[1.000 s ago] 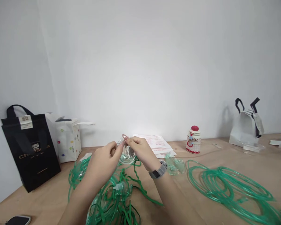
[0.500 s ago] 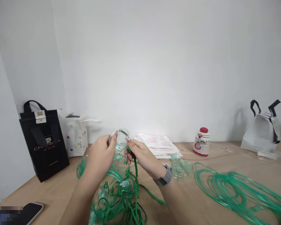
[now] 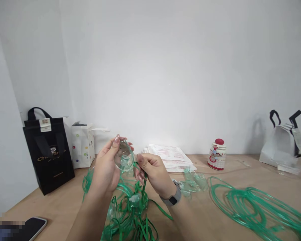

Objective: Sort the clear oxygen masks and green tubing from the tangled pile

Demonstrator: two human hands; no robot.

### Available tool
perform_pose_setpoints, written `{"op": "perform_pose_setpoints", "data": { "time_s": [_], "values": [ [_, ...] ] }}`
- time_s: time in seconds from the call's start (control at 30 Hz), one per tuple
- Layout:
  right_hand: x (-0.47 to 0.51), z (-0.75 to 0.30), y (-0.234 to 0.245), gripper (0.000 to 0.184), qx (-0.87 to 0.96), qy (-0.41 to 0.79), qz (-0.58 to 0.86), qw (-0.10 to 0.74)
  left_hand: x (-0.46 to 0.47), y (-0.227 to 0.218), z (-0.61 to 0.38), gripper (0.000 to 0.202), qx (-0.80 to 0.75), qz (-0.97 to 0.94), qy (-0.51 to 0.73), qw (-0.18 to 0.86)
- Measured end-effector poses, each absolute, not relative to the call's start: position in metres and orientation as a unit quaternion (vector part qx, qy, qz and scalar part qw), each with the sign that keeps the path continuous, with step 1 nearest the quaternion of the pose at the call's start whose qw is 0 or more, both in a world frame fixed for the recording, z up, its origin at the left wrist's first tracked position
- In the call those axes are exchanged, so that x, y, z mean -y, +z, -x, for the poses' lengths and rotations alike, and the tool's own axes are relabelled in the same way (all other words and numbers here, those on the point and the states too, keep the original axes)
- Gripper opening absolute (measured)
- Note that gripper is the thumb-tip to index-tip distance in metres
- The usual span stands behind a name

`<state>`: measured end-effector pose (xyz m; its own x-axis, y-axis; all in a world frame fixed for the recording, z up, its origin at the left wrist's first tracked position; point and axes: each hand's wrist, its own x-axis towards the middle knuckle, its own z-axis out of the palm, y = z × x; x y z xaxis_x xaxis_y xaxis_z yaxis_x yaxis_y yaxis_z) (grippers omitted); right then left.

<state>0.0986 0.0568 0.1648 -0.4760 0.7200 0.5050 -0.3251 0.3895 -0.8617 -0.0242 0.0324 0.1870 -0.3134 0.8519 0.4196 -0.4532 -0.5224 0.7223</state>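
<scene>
My left hand [image 3: 106,167] is closed on the rim of a clear oxygen mask [image 3: 125,161], holding it up above the table with its hollow side facing me. At the mask's right edge, my right hand [image 3: 153,169] pinches a green elastic strap [image 3: 137,164] between thumb and fingers. Below both hands lies a tangled heap of green straps [image 3: 142,227], with another clear mask [image 3: 134,200] and green tubing among them. A grey-banded watch [image 3: 173,197] is on my right wrist.
Green tubing [image 3: 251,197] lies coiled at the right. Behind it are clear plastic pieces [image 3: 194,180], printed white packets [image 3: 170,155] and a red-lidded jar [image 3: 217,155]. A black bag [image 3: 51,167], a dotted white bag [image 3: 82,147] and a phone [image 3: 35,229] are leftward; another bag [image 3: 277,144] stands far right.
My left hand has turned the mask, so its hollow now faces me and the strap sits at its right edge. My right hand has shifted slightly down, still pinching the strap.
</scene>
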Motion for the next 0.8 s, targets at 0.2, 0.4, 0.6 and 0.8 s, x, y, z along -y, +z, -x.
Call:
{"op": "perform_pose_setpoints", "data": {
  "time_s": [0.2, 0.4, 0.6, 0.8],
  "values": [
    [-0.065, -0.095, 0.162, 0.048, 0.666, 0.452, 0.229, 0.548, -0.037, 0.189, 0.037, 0.014, -0.265, -0.368, 0.836, 0.308],
    [-0.098, -0.122, 0.168, 0.046, 0.612, 0.408, 0.292, 0.611, -0.022, 0.197, 0.078, 0.021, -0.276, -0.297, 0.885, 0.23],
    [-0.123, -0.139, 0.156, 0.043, 0.686, 0.392, 0.336, 0.513, -0.02, 0.198, 0.079, 0.017, -0.285, -0.306, 0.881, 0.22],
    [-0.115, -0.129, 0.153, 0.028, 0.74, 0.372, 0.32, 0.459, -0.03, 0.188, 0.046, 0.02, -0.405, -0.508, 0.75, 0.122]
  ]
}}
